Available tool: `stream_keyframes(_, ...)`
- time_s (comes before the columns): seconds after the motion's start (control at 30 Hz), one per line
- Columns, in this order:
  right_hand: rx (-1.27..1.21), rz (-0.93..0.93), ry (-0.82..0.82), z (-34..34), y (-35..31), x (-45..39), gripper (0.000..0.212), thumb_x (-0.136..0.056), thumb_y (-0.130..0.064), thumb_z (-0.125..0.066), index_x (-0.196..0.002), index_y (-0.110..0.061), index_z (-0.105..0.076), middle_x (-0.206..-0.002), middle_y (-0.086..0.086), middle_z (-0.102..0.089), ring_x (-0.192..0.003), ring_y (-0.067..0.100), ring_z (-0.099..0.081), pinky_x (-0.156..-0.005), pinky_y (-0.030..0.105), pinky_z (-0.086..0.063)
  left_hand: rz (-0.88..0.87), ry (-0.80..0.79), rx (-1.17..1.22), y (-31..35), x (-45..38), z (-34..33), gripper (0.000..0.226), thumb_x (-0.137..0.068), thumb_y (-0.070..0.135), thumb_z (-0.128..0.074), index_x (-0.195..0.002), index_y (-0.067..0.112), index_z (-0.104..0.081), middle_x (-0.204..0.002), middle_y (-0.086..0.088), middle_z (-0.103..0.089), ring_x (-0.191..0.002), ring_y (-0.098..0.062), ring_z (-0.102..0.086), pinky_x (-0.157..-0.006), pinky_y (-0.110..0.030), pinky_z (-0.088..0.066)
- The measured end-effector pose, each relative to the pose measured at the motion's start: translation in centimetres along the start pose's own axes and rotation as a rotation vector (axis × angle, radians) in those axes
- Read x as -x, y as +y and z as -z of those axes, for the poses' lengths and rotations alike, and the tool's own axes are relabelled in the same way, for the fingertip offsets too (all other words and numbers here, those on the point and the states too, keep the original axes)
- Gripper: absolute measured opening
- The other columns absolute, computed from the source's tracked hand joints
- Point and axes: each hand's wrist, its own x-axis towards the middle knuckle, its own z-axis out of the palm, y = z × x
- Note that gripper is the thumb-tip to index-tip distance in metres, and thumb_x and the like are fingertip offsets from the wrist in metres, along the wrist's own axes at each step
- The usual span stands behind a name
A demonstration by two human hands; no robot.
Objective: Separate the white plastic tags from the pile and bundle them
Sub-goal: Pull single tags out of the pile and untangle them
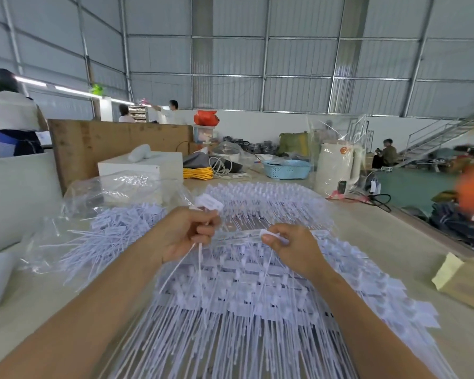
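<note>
A big pile of white plastic tags (246,291) in joined rows covers the table in front of me. My left hand (184,233) grips a few loose tags (210,202); their flat heads stick up above my fist and their thin tails hang below it. My right hand (290,247) pinches the flat head of a single tag (268,234) at the edge of a raised row, just right of my left hand. A heap of separated tags (112,228) lies to the left on clear plastic.
A clear plastic bag (115,192) and a white box (140,166) stand behind the left heap. A brown cardboard piece (460,280) lies at the right table edge. A blue basket (286,168), yellow cord (197,173) and white appliance (335,162) sit farther back. People work in the distance.
</note>
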Motion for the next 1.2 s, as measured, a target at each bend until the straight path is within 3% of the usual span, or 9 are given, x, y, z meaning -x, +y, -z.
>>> stream_keyframes(0.17,0.008,-0.062,0.024,-0.4,0.6,-0.1,0.023,-0.087,-0.041,-0.063,-0.097,-0.022,-0.071,-0.084,-0.009,-0.06,-0.081,0.01,-0.056,-0.072,0.021,-0.038,-0.458,0.07,0.315,6.8,1.1,5.0,0.018,-0.083,0.013,-0.054,-0.093,0.015,-0.04,-0.065,0.004,-0.049,-0.04,-0.001,-0.033,-0.038,-0.01,-0.019)
stream_keyframes(0.27,0.005,-0.067,0.02,-0.4,0.5,-0.2,0.023,-0.086,-0.041,-0.064,-0.096,-0.022,-0.071,-0.088,-0.008,-0.064,-0.086,0.012,-0.059,-0.073,0.022,-0.041,-0.562,0.341,-0.144,9.2,1.0,9.3,0.018,-0.091,0.005,-0.051,-0.089,0.023,-0.046,-0.07,-0.001,-0.05,-0.038,-0.004,-0.033,-0.035,-0.012,-0.022)
stream_keyframes(0.33,0.012,-0.065,0.014,-0.3,0.4,-0.2,0.024,-0.086,-0.041,-0.063,-0.098,-0.022,-0.071,-0.092,-0.005,-0.066,-0.086,0.012,-0.059,-0.075,0.024,-0.043,-0.425,0.548,-0.684,8.7,-0.1,12.0,0.03,-0.084,-0.001,-0.056,-0.096,0.026,-0.055,-0.072,-0.005,-0.05,-0.038,-0.008,-0.037,-0.038,-0.013,-0.025)
stream_keyframes(0.43,0.034,-0.05,0.002,-0.3,0.3,-0.1,0.022,-0.087,-0.04,-0.062,-0.095,-0.022,-0.072,-0.092,-0.004,-0.069,-0.083,0.014,-0.061,-0.072,0.026,-0.046,-0.04,0.476,-1.286,6.1,-2.5,14.8,0.05,-0.082,0.001,-0.06,-0.127,0.022,-0.052,-0.103,-0.011,-0.061,-0.071,-0.023,-0.059,-0.054,-0.026,-0.043)
stream_keyframes(0.5,0.044,-0.042,-0.008,-0.1,0.1,-0.1,0.022,-0.088,-0.039,-0.062,-0.092,-0.021,-0.072,-0.09,-0.001,-0.071,-0.083,0.016,-0.063,-0.074,0.03,-0.05,0.105,0.399,-1.559,4.7,-4.2,15.5,0.058,-0.088,0.003,-0.054,-0.143,0.008,-0.037,-0.141,-0.019,-0.045,-0.119,-0.031,-0.051,-0.09,-0.033,-0.044)
stream_keyframes(0.6,0.072,-0.035,-0.013,0.0,0.0,-0.1,0.024,-0.088,-0.039,-0.061,-0.095,-0.018,-0.072,-0.091,0.001,-0.071,-0.083,0.017,-0.063,-0.077,0.033,-0.051,0.057,0.441,-1.915,4.2,-5.8,14.3,0.048,-0.093,0.012,-0.043,-0.138,-0.001,-0.033,-0.137,-0.023,-0.041,-0.122,-0.033,-0.044,-0.103,-0.033,-0.037)
stream_keyframes(0.93,0.094,-0.06,-0.028,-0.2,-0.3,0.0,0.019,-0.087,-0.039,-0.063,-0.092,-0.023,-0.071,-0.097,0.0,-0.071,-0.089,0.019,-0.063,-0.079,0.03,-0.049,0.172,0.553,-2.048,1.7,-5.9,11.9,0.061,-0.09,0.029,-0.042,-0.144,0.01,-0.02,-0.144,-0.014,-0.029,-0.132,-0.031,-0.027,-0.106,-0.047,-0.025)
stream_keyframes(1.13,0.029,-0.028,-0.012,0.2,-0.6,0.1,0.019,-0.091,-0.031,-0.059,-0.093,-0.016,-0.071,-0.083,0.004,-0.07,-0.078,0.021,-0.062,-0.072,0.033,-0.047,0.31,0.629,-2.178,4.9,-3.7,5.6,0.036,-0.089,0.025,-0.044,-0.123,0.015,-0.05,-0.134,-0.012,-0.039,-0.127,-0.031,-0.03,-0.107,-0.052,-0.023)
stream_keyframes(1.2,0.016,0.018,-0.052,0.4,-0.6,-0.1,0.022,-0.095,-0.019,-0.053,-0.102,-0.007,-0.069,-0.073,0.005,-0.065,-0.065,0.019,-0.057,-0.061,0.031,-0.043,0.116,0.711,-2.161,5.6,-2.8,1.9,0.033,-0.089,0.027,-0.045,-0.118,0.017,-0.055,-0.128,-0.01,-0.044,-0.124,-0.031,-0.033,-0.104,-0.053,-0.023)
